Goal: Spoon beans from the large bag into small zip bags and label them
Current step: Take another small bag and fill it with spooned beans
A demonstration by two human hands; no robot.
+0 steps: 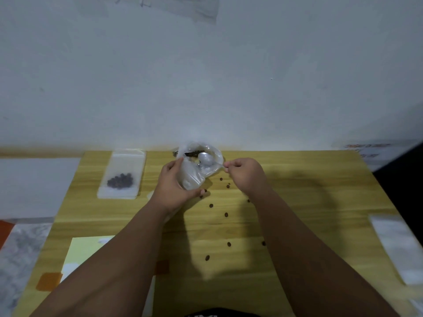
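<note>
My left hand [172,187] grips a clear plastic bag [194,175] near the far edge of the wooden table [297,202], holding its mouth open. A metal spoon [206,159] sits in the bag's mouth, and my right hand [246,176] pinches its thin handle from the right. A few dark beans show inside the bag behind the spoon. At the far left lies a small zip bag [122,173] flat on the table with a cluster of dark beans in it. Several loose beans [226,214] are scattered on the table between my forearms.
A yellow sheet with orange tabs [82,255] lies at the near left under my left forearm. A flat white bag [398,245] rests at the table's right edge. The white wall stands directly behind the table.
</note>
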